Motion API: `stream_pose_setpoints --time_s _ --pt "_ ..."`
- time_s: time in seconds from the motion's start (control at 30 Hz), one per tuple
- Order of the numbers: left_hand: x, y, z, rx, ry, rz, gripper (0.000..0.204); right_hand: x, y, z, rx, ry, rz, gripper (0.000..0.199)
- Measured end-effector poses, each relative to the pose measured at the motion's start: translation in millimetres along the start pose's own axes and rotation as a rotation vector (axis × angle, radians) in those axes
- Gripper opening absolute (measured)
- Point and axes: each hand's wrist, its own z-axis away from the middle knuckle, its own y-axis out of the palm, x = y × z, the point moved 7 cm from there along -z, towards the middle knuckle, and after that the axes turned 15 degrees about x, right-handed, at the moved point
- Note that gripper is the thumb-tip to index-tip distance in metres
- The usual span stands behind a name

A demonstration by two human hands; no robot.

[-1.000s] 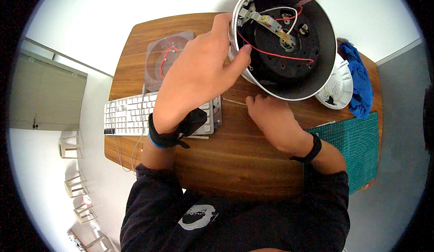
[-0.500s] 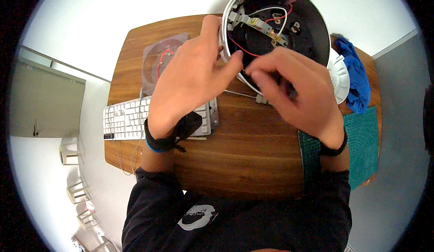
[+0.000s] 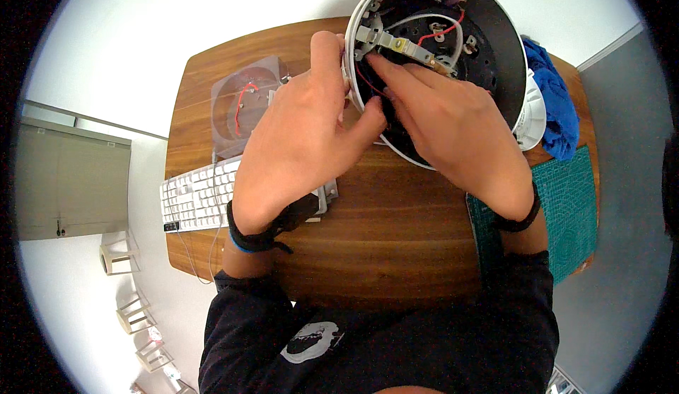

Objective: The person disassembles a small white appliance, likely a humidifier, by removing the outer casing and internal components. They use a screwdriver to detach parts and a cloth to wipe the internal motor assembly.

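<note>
A round white appliance housing with a black inside is tipped so that its open end faces me. A metal bracket strip, red wires and a white wire show within it. My left hand grips the housing's left rim, thumb at the inner side and fingers outside, mostly hidden. My right hand reaches into the opening below the bracket strip. Its fingers stretch toward the left inner wall, near a thin dark red wire; nothing shows held between them.
Left on the wooden table lie a clear plastic piece with a red wire and a white keyboard. At right are a white round part, a blue cloth and a green cutting mat.
My right hand has gone from curled fingers at the front rim to stretched fingers inside the housing, moving up and left. My left hand stays on the rim.
</note>
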Motion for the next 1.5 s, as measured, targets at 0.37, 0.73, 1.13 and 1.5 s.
stream_pose_setpoints --time_s 0.37,0.73,1.13,1.5 --pt "-2.9 -0.2 3.4 -0.004 0.023 -0.031 0.053 10.4 6.0 0.5 0.139 0.059 0.043 0.054" --pt "-4.4 -2.9 1.9 -0.052 0.113 -0.037 0.050 11.0 5.2 6.5 0.109 -0.009 0.048 0.058" --pt "-8.0 -5.0 3.2 -0.051 0.073 -0.101 0.050 17.0 5.9 7.1 0.111 0.051 0.111 0.058" --pt "-9.5 -4.8 2.6 -0.065 0.092 -0.073 0.051 14.3 -0.3 9.2 0.153 0.066 0.107 0.057"
